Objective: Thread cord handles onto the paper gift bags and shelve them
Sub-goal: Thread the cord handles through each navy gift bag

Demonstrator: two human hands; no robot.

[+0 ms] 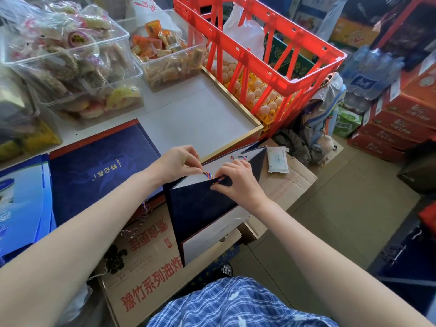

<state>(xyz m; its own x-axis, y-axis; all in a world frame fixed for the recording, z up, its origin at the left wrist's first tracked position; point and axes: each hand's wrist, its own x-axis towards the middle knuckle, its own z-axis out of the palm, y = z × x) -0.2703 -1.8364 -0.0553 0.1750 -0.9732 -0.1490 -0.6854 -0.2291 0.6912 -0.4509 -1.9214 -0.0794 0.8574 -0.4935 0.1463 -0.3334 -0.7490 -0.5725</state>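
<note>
Head view, single frame. Navy gift bag (200, 206) stood open on a cardboard carton (146, 263) in front of the person, mouth up and tipped toward the counter (200, 114). Bag's long axis runs approx. near-left to far-right; near wall faces the person, white inner wall visible behind it.

Left hand (175, 162): fingers curled, pinching the multicolour cord (207, 175) just inside the near wall's top edge. Right hand (238, 179): fingers curled over the same top edge, thumb side pressing the wall, cord end pinched at approx. the punch hole (hole itself hidden under fingers). Hands nearly touching, cord bridging the short gap between them. Both equally near the work; left hand on the inside of the wall, right on the outside.

Key relation: cord crosses the wall roughly perpendicular, outside to inside. Judged: next pull would go inward and left, away from right hand, w/ right hand bracing the wall against buckling.

Far wall: cord ends (238, 158) seen at its top edge, so that handle looks fitted already; cannot confirm knots.

Room: open counter beyond the bag; red crate (259, 50) of eggs far-right, well apart. Flat navy bags (99, 171) stacked on the left, spare cords (139, 220) hanging beside the carton. Tissue pack (278, 159) on a box to the right, near the bag's far corner. Leftward pull path looks unobstructed.
</note>
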